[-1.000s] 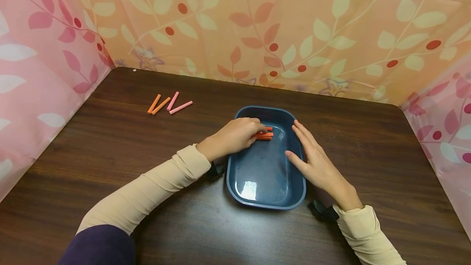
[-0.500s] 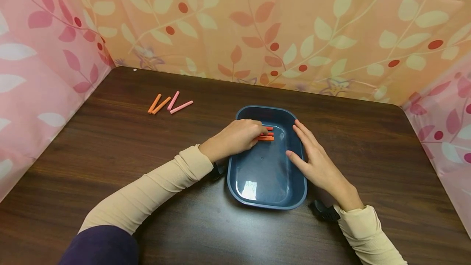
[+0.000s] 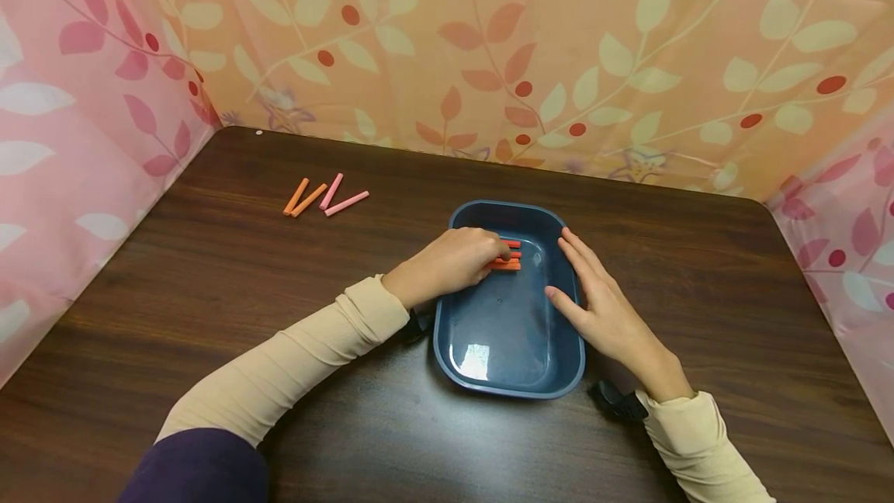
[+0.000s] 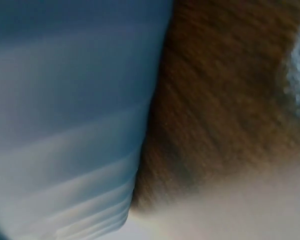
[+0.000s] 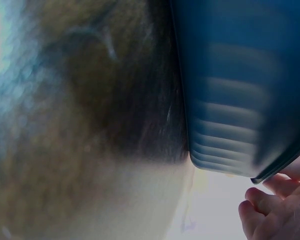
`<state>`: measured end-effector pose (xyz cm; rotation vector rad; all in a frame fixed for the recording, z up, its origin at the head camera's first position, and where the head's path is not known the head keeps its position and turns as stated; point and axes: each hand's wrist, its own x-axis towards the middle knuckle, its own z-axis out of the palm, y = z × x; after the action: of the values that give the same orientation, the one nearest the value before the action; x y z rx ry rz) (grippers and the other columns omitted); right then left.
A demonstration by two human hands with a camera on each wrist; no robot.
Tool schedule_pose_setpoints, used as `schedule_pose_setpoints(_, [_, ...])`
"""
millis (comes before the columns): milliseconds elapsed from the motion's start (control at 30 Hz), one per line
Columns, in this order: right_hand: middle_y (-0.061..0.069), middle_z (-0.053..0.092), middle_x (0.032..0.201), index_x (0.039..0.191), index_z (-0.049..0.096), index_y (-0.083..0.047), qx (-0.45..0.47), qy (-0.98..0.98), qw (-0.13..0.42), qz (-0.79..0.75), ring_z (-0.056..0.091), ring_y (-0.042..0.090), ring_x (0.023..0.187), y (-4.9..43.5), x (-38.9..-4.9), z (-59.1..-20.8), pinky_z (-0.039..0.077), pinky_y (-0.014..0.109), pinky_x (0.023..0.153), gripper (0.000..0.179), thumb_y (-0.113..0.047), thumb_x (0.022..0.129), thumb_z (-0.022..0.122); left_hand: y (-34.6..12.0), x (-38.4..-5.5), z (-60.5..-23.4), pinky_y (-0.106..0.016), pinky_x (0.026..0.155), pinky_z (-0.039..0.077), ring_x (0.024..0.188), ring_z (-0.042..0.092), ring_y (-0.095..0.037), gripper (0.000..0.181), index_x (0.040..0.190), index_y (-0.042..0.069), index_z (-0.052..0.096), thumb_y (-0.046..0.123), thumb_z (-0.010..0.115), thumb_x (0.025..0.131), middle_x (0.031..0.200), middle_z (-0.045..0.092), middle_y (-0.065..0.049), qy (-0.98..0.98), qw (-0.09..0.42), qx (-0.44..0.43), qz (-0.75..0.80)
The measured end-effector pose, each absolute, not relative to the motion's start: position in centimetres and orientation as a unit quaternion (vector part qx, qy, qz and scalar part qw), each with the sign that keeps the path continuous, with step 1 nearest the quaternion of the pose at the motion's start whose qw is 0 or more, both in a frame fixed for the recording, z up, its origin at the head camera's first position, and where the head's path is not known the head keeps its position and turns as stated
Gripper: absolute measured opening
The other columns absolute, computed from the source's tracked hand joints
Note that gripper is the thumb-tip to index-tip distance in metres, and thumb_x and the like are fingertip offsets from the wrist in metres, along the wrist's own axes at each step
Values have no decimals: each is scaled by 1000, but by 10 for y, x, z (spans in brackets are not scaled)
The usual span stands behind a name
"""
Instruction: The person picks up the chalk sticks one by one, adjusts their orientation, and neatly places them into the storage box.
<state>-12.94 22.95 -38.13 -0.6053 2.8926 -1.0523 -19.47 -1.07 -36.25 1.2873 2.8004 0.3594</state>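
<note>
A blue plastic box (image 3: 497, 336) stands on the table, and red and orange sticks that look like chalk lie crosswise near its far end. My left hand (image 3: 454, 261) reaches over the box's left side, its curled fingers on an orange chalk stick (image 3: 513, 265); the hand hides the sticks' left ends. Just beyond lies a red chalk stick (image 3: 513, 244). On the box's right rim my right hand (image 3: 604, 309) rests with fingers extended. In the right wrist view its fingers (image 5: 262, 200) touch the rim; the left wrist view shows only the box's outer wall (image 4: 65, 100) and table.
Two orange sticks (image 3: 308, 200) and two pink sticks (image 3: 347, 203) lie on the dark wooden table (image 3: 209, 286), left of the box. Patterned cloth (image 3: 559, 45) hangs along the back and both sides. A small white spot (image 3: 259, 132) marks the far left edge.
The left fingers have shifted slightly toward the near side, and the orange chalk stick has settled a little lower beside the others. The right hand stays on the rim.
</note>
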Motion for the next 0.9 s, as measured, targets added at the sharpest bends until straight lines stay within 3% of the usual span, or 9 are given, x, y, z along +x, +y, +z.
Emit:
schedule_pose_setpoints(533, [10, 15, 167, 156, 24, -2, -193, 922, 2, -334, 21, 36, 151, 230, -129, -381, 26, 65, 113, 74, -23, 96, 63, -8, -193, -363, -36, 77, 58, 83, 68, -22, 15, 105, 12, 75, 12, 65, 95, 90, 72, -5, 912, 9, 398, 98])
schedule_pose_setpoints(900, [10, 14, 167, 156, 23, -1, -193, 922, -1, -334, 21, 38, 151, 231, -129, -383, 26, 66, 113, 76, -24, 96, 64, -11, -194, -363, -31, 82, 56, 92, 66, -19, 27, 120, 12, 72, 8, 66, 94, 104, 72, -3, 905, 17, 400, 144])
